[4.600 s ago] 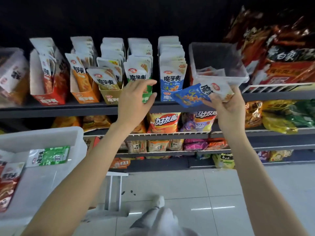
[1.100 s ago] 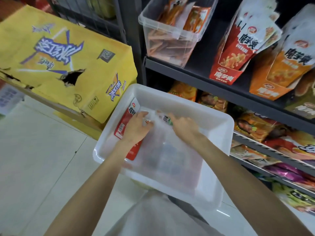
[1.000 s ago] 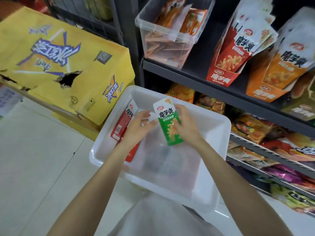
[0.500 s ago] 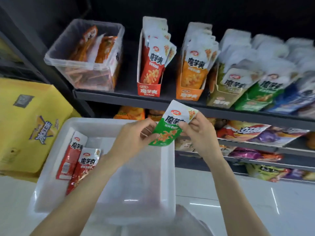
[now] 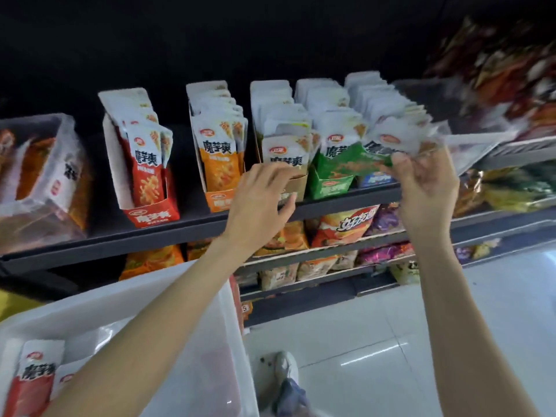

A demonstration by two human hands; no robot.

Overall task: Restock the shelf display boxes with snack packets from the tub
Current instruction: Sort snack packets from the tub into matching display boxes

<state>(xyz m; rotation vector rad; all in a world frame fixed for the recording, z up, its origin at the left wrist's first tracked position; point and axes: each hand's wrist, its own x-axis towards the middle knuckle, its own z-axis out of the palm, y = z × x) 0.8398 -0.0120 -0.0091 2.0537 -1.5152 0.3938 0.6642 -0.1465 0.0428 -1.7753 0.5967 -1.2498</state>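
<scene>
My right hand (image 5: 427, 188) grips a green snack packet (image 5: 370, 159), held sideways in front of the green display box (image 5: 329, 183) on the dark shelf (image 5: 180, 230). My left hand (image 5: 258, 200) is open and empty, fingers spread just in front of the tan display box (image 5: 296, 185). To the left stand the orange display box (image 5: 221, 198) and the red display box (image 5: 150, 213), all filled with upright packets. The white tub (image 5: 168, 299) sits at lower left with red packets (image 5: 33, 377) lying in it.
A clear bin (image 5: 64, 176) of orange packets stands at the shelf's far left, another clear bin (image 5: 469, 155) to the right, blurred. Lower shelves (image 5: 331, 254) hold chip bags. White tiled floor (image 5: 376, 341) and a shoe (image 5: 282, 368) lie below.
The green packet left the tub and rose to the shelf; my left hand let go of it and now only the right holds it at the green box. The view swung up and right.
</scene>
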